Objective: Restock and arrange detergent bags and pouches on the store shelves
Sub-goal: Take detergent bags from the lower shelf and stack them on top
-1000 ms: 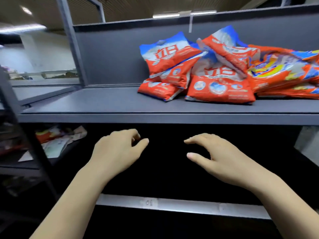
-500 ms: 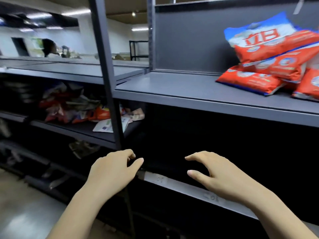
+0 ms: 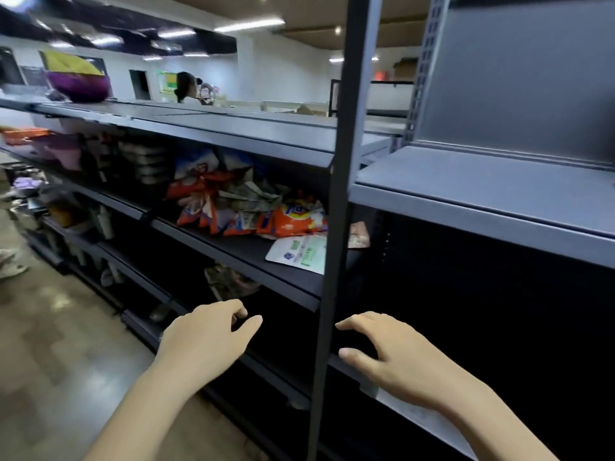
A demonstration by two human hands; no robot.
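Orange detergent bags [image 3: 253,211] heaped on the dark middle shelf [image 3: 233,252] of the left-hand bay, piled toward its right end, close up against the upright post [image 3: 336,227]. Blue-and-red bags [image 3: 206,168] stacked behind and above the orange ones, toward the back of the same shelf. A white pouch with green print [image 3: 299,253] flat at the shelf's front right corner, just beside the post, its right edge hidden behind it. A small pinkish packet [image 3: 358,235] just past the post, partly hidden.

Left hand [image 3: 203,341] held out in front of the lower shelves, below the heap and well apart from it, fingers loosely curled under, thumb out, gripping nothing. Right hand [image 3: 392,357] on the other side of the post, palm down, fingers relaxed and spread, gripping nothing, over the pale front edge of a low shelf [image 3: 409,410]; whether touching it, impossible to tell.

Grey upper shelf [image 3: 482,194] of the right-hand bay at top right, with a grey back panel [image 3: 519,78]. A purple and yellow object [image 3: 78,81] on the top shelf at far left. A person [image 3: 184,89] in the background beyond the shelving.
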